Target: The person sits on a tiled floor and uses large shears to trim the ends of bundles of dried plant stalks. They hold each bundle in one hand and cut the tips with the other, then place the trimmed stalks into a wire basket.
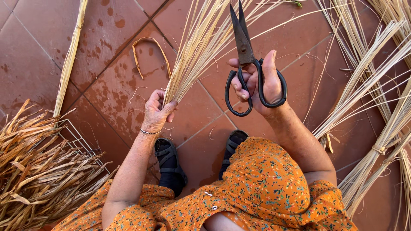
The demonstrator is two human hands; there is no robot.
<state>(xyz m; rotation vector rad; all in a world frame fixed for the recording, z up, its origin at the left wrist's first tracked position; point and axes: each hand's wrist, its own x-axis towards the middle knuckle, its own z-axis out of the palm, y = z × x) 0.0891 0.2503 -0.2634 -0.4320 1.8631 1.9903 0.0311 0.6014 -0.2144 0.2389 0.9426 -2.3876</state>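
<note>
Over on the far left I've got a pile of dried brown leaves (pixel 38 171) sitting on a wire rack (pixel 79 139), and next to that my left hand (pixel 157 112) is clamped tight around the bottom end of a bundle of pale straw stalks (pixel 201 47) that fans up and away over the red floor tiles (pixel 107 64). My right hand (pixel 259 83) is curled through the loops of big dark scissors (pixel 246 55), blades nearly closed and pointing up just beside the bundle, not touching it. More tied straw bundles (pixel 376 85) lie along the right.
</note>
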